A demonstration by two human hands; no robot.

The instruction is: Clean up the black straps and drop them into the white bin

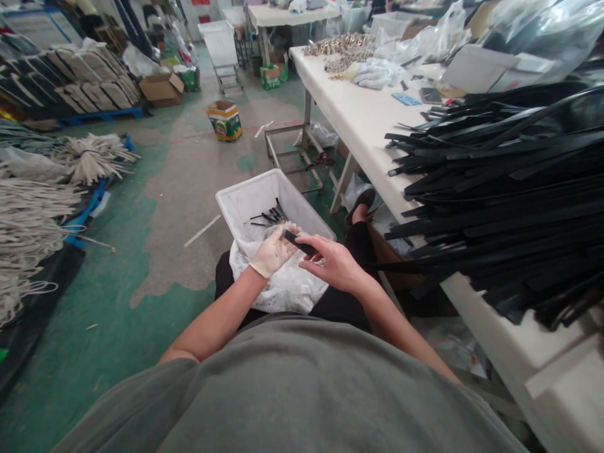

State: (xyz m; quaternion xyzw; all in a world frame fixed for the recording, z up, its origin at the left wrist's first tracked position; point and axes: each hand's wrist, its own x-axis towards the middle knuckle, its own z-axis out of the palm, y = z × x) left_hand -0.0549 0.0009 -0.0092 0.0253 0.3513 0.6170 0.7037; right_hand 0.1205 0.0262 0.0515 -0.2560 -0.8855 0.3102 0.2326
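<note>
My left hand point(272, 253), in a pale glove, is over the white plastic bag point(295, 286) on my lap, its fingers at the far end of a short black strip point(301, 244). Bare, my right hand point(330, 259) pinches the near end of that strip between thumb and fingers. Beyond my hands stands a white bin point(245, 195) with several thin black strips point(274, 216) inside. What lies under my left fingers is too small to make out.
A large pile of black straps point(495, 182) covers part of the white table point(349, 107) at right, some hanging past its edge. A metal frame point(295, 154) stands beyond the bin. Bundled cords point(33, 214) lie at left.
</note>
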